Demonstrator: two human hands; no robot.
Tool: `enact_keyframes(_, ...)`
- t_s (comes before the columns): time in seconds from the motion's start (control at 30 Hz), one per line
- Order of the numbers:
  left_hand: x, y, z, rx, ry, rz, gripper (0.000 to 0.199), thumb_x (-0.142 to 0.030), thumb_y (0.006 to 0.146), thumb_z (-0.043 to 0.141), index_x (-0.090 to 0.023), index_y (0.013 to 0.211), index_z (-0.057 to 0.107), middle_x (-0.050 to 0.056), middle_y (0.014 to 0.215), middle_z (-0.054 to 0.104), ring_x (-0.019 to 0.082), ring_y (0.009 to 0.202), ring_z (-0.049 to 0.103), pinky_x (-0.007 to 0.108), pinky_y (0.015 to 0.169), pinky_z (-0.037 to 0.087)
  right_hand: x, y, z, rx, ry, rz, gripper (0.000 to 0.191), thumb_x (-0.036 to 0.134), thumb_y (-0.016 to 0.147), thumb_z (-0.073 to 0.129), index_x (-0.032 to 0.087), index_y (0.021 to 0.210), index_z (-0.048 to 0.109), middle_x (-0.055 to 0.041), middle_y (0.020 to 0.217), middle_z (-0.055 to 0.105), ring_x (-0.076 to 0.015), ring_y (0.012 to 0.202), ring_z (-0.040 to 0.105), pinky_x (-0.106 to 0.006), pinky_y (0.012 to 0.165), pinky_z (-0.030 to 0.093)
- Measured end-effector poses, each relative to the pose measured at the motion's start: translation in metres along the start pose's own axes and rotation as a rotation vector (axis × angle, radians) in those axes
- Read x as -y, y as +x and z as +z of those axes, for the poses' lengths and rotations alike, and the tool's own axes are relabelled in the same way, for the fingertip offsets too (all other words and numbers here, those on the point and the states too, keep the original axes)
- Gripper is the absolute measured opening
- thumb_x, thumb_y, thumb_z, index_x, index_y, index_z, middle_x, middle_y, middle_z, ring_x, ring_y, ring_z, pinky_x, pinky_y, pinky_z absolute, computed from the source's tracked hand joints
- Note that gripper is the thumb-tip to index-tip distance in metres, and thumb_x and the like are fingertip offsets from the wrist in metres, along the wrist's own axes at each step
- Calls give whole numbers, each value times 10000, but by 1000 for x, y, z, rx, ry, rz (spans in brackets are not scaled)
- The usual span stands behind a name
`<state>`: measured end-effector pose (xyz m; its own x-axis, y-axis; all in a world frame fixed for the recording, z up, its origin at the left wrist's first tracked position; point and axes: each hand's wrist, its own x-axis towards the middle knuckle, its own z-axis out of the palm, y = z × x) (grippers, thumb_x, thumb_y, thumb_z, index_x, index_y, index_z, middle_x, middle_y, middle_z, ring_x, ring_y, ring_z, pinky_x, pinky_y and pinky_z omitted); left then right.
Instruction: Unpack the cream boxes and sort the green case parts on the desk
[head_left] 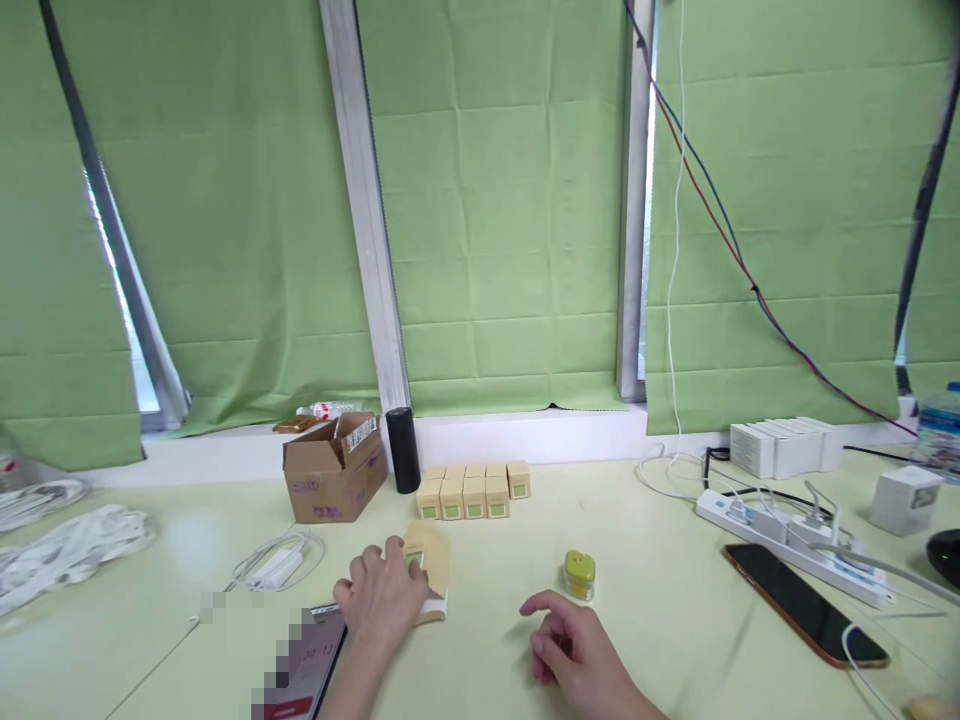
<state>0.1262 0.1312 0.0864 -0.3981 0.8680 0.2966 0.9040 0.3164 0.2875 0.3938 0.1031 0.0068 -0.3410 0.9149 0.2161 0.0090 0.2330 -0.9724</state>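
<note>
My left hand (382,590) rests on a flat tan cardboard piece (439,550) with a green-and-white label, its fingers curled over the left side. Something white shows under the cardboard's lower edge. My right hand (574,645) hovers over the table with the index finger extended and the others curled, holding nothing. Just above it sits a small clear container with a yellow-green lid (580,573). Behind the cardboard stand several small tan boxes (474,495) with green labels, in rows.
An open cardboard box (334,475) and a black cylinder (403,450) stand at the back left. A phone (319,655) lies by my left forearm. At right are a power strip (795,550), another phone (802,600) and white boxes (784,447). A cabled white adapter (277,568) lies left.
</note>
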Motion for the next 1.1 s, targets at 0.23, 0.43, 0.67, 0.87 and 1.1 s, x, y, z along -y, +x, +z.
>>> enact_keyframes(0.23, -17, -17, 21, 49, 191, 431, 682, -112, 890, 389, -41, 1568, 409, 161, 1721, 272, 299, 1622, 124, 477, 1306, 126, -10, 0, -1, -11, -26, -25, 258, 362, 874, 619, 213, 1084, 636, 40, 610, 604, -172, 561, 595, -288, 595, 464)
enact_keyframes(0.43, -8, -18, 36, 312, 209, 386, 718, -381, 1013, 249, 82, 1540, 400, 285, 1651, 316, 384, 1570, 279, 570, 1278, 225, -4, -1, -2, 7, -59, -35, 254, 364, 889, 606, 219, 1095, 635, 38, 632, 605, -174, 586, 599, -294, 622, 472)
enact_keyframes(0.67, 6, -9, 34, 478, 180, 370, 749, -406, 1008, 260, 34, 1612, 230, 195, 1715, 130, 321, 1609, 131, 497, 1305, 174, 4, -4, -5, 3, -78, -40, 244, 374, 913, 585, 226, 1102, 626, 43, 635, 598, -179, 599, 608, -300, 630, 486)
enact_keyframes(0.87, 15, -3, 27, 547, 173, 356, 757, -428, 1017, 228, -6, 1637, 132, 130, 1728, 18, 285, 1618, 39, 480, 1314, 124, 16, -5, -16, -101, -164, -136, 284, 443, 974, 552, 221, 1113, 662, 3, 663, 658, -202, 636, 652, -303, 615, 494)
enact_keyframes(1.1, 15, -4, 22, 513, 161, 352, 740, -400, 1019, 221, -21, 1645, 111, 117, 1722, 6, 277, 1618, 47, 516, 1309, 107, 36, 7, -66, -550, -274, -251, 341, 490, 968, 576, 210, 1134, 678, -36, 771, 692, -216, 725, 640, -322, 669, 518)
